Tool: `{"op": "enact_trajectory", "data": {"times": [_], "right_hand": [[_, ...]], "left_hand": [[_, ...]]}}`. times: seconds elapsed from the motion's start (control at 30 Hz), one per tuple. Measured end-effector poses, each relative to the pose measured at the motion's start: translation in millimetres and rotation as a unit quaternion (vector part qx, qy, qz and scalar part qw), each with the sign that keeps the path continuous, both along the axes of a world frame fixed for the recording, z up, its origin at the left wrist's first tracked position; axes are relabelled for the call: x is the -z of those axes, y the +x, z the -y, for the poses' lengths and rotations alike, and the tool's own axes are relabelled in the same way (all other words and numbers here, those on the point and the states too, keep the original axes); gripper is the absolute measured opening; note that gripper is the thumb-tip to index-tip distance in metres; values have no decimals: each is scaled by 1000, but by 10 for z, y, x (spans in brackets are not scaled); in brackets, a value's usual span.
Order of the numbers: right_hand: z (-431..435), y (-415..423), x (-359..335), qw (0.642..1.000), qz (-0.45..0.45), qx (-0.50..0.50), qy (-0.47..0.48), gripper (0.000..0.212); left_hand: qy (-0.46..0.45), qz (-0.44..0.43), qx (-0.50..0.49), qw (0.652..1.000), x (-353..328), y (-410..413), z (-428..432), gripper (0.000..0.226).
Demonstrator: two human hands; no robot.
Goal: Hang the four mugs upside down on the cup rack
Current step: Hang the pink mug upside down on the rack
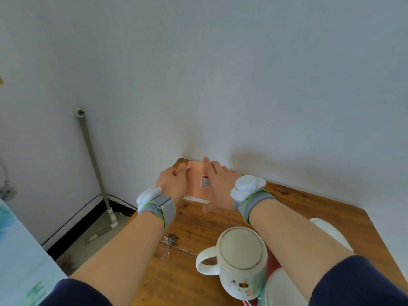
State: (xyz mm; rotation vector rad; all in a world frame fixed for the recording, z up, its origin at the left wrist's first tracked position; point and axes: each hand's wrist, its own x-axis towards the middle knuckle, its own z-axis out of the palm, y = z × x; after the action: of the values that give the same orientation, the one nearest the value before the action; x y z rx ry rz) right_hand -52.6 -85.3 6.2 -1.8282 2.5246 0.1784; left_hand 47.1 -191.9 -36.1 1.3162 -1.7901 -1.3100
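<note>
Nearest, white mug (241, 261) sits inverted, seemingly on red rack (272, 265) at near table (176, 272) edge; two more white pieces (280, 288) (331, 233) partly hidden by right forearm, fourth mug unseen. Progress: one mug apparently placed, rest unclear. Farther off, both arms extended: left hand (173, 183) and right hand (220, 188) flank pink object (197, 182) by wall, fingers loosely curled against its sides; grip firmness cannot tell.

The wooden worktop (192, 230) stands with its far edge touching the wall. A pink box (197, 180) sits at that far edge, between the two grips. Nearer than the grips, an upside-down white mug (239, 261) stands over the worktop's near right part, with other white mugs (331, 230) partly hidden beside it.
</note>
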Motion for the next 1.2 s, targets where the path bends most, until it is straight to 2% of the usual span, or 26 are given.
{"op": "enact_trajectory", "data": {"times": [0.1, 0.2, 0.3, 0.4, 0.5, 0.6, 0.67, 0.73, 0.8, 0.9, 1.1, 1.2], "right_hand": [[-158, 107, -130, 997, -10, 5, -70, 118], [-320, 130, -354, 994, 29, 21, -104, 110], [-597, 187, -654, 983, 99, 61, -142, 100], [-878, 134, -897, 956, 204, 118, -173, 80], [-1154, 10, -1015, 903, 342, 163, -201, 61], [-1376, -112, -1008, 818, 469, 216, -253, 46], [-1499, -197, -966, 770, 522, 240, -277, 38], [-1591, -256, -913, 751, 542, 252, -281, 40], [-1689, -359, -817, 749, 537, 269, -278, 43], [-1808, -489, -667, 765, 509, 296, -261, 51], [-1899, -587, -460, 791, 462, 290, -276, 47], [-1901, -611, -396, 806, 440, 285, -274, 56]], "left_hand": [[8, -39, 8, 999, -304, 76, -129, 46], [15, -87, 38, 995, -570, 158, -258, 48], [58, -149, 110, 981, -847, 284, -448, 38], [111, -191, 184, 958, -1025, 317, -622, 30], [165, -225, 233, 932, -1054, 275, -780, 28], [199, -228, 265, 916, -1005, 161, -948, 40], [211, -222, 284, 909, -951, 44, -1062, 38], [218, -219, 290, 906, -899, -48, -1158, 33], [217, -201, 284, 912, -832, -183, -1250, 36], [199, -177, 264, 927, -745, -381, -1339, 39], [169, -112, 281, 938, -572, -645, -1314, 40], [147, -83, 289, 942, -513, -670, -1279, 45]]}}
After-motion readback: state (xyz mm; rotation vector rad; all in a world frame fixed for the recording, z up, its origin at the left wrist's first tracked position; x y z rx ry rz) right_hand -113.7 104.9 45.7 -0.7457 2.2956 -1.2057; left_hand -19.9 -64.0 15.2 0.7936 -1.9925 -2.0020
